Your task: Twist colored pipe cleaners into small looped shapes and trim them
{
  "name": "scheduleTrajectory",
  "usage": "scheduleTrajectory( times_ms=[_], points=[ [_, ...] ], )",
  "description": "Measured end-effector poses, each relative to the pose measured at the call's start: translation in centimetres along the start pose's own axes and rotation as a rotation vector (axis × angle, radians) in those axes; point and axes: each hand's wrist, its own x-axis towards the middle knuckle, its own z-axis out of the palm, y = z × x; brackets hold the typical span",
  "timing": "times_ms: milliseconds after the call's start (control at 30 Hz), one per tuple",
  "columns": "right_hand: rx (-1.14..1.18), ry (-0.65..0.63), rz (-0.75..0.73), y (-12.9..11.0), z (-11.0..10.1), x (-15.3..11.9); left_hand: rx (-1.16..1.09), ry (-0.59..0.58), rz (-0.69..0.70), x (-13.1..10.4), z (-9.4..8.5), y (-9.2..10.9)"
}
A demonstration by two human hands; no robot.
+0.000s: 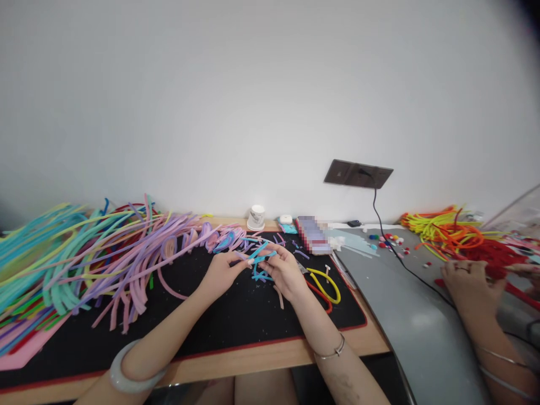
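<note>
My left hand and my right hand meet over the black mat. Blue pipe cleaners are pinched between the fingers of both hands. A lilac piece shows at my left fingertips, where the exact hold is too small to make out. More short blue pieces lie just under my right fingers. Beyond the hands, a row of coiled pink, purple and blue pipe cleaners rests on the mat. A yellow bent pipe cleaner and a red one lie to the right of my right wrist.
A big heap of long pipe cleaners covers the left side. At the back stand a white cup and a phone. A black cable crosses the grey table, where a co-worker's hands handle red pipe cleaners.
</note>
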Motion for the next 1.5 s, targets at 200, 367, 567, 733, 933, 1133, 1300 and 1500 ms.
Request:
scheduleTrajectory(
  times_ms=[200, 367, 567, 733, 933, 1133, 1300, 1500],
  points=[
    [0.000, -0.009, -0.019, 0.0, 0.0, 0.0, -0.082, -0.069, -0.081, 0.2, 0.3, -0.5],
    [-0.192, -0.036, 0.000, 0.4, 0.0, 0.1, -0.154, -0.069, -0.154, 0.2, 0.3, -0.4],
    [-0.426, -0.101, -0.153, 0.8, -0.5, 0.4, -0.227, -0.194, -0.162, -0.1, 0.5, 0.0],
    [-0.491, -0.093, -0.166, 0.3, -0.2, 0.2, -0.240, -0.199, -0.117, 0.0, 0.6, 0.0],
    [-0.421, -0.092, -0.103, 0.3, -0.2, 0.0, -0.261, -0.216, -0.060, 0.2, 0.7, -0.4],
    [-0.373, -0.070, -0.145, 0.7, -0.2, 0.2, -0.280, -0.278, -0.128, 0.0, 0.4, 0.3],
    [-0.394, -0.067, -0.176, 0.9, -0.2, 0.3, -0.268, -0.319, -0.119, -0.2, 0.3, 0.4],
    [-0.453, -0.066, -0.202, 1.3, -0.4, 0.3, -0.270, -0.367, -0.089, -0.1, 0.3, 0.0]
  ],
)
